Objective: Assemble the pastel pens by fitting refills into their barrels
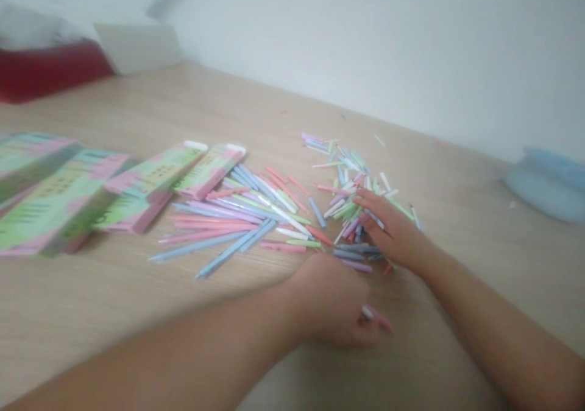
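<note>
My left hand (336,298) is closed just above the table at the front. A pink stick-like piece (381,319) and a white one poke out of its fist; they look like pen parts. My right hand (390,228) reaches into a loose pile of short pastel pen parts (345,207). Its fingers are bent, with a pale pen part (375,219) between them; the fingertips are partly hidden by the pile. To the left of both hands, longer pastel pens (219,216) lie fanned out in blue, pink, purple, green and white. Blur softens the details.
Several green and pink printed boxes (68,201) lie overlapping at the left. Behind them are a red container (50,70) and a cream panel (139,49). A light blue translucent object (546,182) sits at the right, near the wall. Small bits are scattered on the wooden table (256,103).
</note>
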Tool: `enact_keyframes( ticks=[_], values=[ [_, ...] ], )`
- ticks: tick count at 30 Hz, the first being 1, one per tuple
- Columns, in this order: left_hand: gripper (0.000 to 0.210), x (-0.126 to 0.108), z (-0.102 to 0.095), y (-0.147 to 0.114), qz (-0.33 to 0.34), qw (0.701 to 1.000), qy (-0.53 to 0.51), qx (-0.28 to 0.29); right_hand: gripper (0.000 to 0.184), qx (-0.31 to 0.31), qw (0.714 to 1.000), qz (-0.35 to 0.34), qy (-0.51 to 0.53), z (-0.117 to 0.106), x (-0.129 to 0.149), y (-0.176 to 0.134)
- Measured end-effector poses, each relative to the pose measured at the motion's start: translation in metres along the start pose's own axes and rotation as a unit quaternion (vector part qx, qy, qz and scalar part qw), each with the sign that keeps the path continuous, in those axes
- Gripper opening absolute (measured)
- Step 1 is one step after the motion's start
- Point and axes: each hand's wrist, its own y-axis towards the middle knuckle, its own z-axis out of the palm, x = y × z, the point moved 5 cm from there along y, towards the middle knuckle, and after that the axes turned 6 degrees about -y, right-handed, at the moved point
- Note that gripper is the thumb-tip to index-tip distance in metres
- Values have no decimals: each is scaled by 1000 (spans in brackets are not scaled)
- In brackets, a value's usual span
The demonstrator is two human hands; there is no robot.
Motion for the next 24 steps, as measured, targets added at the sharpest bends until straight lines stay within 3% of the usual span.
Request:
enact_keyframes(
  ticks=[4,7,10,12,17,24],
  values=[
    [47,0,-1,-1,-4,1000,7,-22,59,26,999,29,8,-13,29,-65],
    [47,-1,-2,-1,-10,1000,11,-12,94,89,995,53,3,-7,46,-110],
    [47,0,-1,0,-16,1000,2,-1,123,135,990,44,-3,5,59,-133],
    [46,1,-2,0,-23,1000,-8,-10,130,141,990,31,-4,13,64,-135],
    [44,5,-5,-2,-50,999,-8,-9,106,103,994,40,-10,21,61,-120],
    [40,6,-12,-4,-47,998,-26,-43,82,83,996,-10,24,22,45,-92]
  ],
)
